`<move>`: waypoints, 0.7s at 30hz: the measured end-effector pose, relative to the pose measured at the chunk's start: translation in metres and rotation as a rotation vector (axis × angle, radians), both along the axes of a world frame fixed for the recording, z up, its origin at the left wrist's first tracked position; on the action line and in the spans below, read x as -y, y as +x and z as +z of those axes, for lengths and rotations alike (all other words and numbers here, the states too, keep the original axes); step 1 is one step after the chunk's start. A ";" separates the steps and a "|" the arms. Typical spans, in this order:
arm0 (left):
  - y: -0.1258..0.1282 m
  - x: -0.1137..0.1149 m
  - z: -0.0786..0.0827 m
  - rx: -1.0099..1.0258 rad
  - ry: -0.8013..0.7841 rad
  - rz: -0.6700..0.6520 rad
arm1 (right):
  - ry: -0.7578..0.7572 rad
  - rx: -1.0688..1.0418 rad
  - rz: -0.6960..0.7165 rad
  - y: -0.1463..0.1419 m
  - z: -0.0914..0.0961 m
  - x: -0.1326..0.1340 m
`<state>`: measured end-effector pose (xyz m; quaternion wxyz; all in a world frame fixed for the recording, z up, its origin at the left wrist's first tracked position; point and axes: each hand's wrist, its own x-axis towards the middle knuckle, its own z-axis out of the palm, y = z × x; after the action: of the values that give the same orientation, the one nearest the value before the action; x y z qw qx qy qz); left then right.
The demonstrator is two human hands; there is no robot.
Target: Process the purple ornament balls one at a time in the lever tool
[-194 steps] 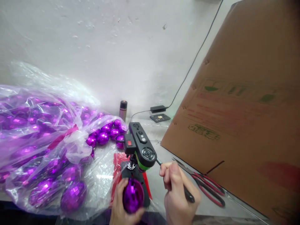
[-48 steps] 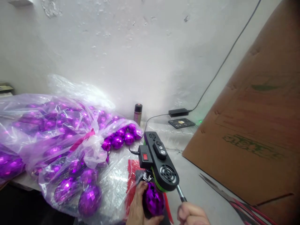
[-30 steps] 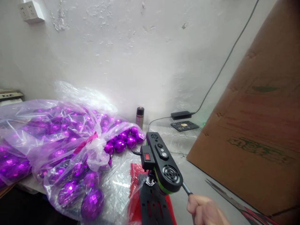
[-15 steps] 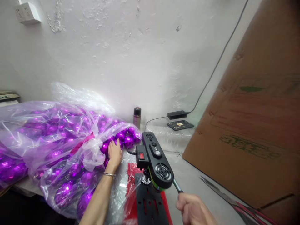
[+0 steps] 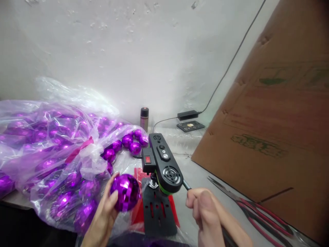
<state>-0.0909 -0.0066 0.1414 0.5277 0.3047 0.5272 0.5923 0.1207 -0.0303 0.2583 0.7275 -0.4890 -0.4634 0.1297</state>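
Note:
A shiny purple mirror-ball ornament (image 5: 128, 192) is in my left hand (image 5: 104, 209), held at its left side between thumb and fingers. It hangs just left of a small black bench press (image 5: 166, 163) with round vents, a red switch and a slotted black base plate (image 5: 159, 218). My right hand (image 5: 207, 209) is closed round the press's lever handle (image 5: 186, 185), whose dark lower end shows beneath the palm. Left of the press, more purple balls (image 5: 135, 148) spill from a clear plastic bag (image 5: 88, 159) tied with a pink strip.
Red-and-black-handled long-nose pliers (image 5: 259, 212) lie on the right, in front of a big leaning cardboard box (image 5: 257, 120). By the wall are a dark-capped bottle (image 5: 144, 118), a black power adapter (image 5: 189, 115) with its cable, and a dark phone-like slab (image 5: 190, 126).
My left hand has come away from the loose balls, toward me, with one ball in its grasp. My right hand stays at the lever. The view has tilted down slightly.

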 end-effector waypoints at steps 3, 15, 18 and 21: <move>0.031 0.039 -0.041 -0.010 -0.077 0.017 | -0.017 0.011 0.007 0.001 -0.002 0.000; 0.080 0.006 -0.089 -0.734 0.304 -0.077 | 0.015 0.046 0.010 0.002 -0.004 0.006; 0.082 0.007 -0.091 -0.820 0.378 -0.062 | 0.038 0.049 0.011 0.001 -0.004 0.006; 0.074 0.006 -0.093 -0.936 0.406 -0.128 | 0.040 0.057 0.005 -0.001 -0.002 0.006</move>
<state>-0.0169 -0.0123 0.0481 0.2005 0.6652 0.5616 0.4494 0.1201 -0.0361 0.2558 0.7234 -0.4766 -0.4877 0.1082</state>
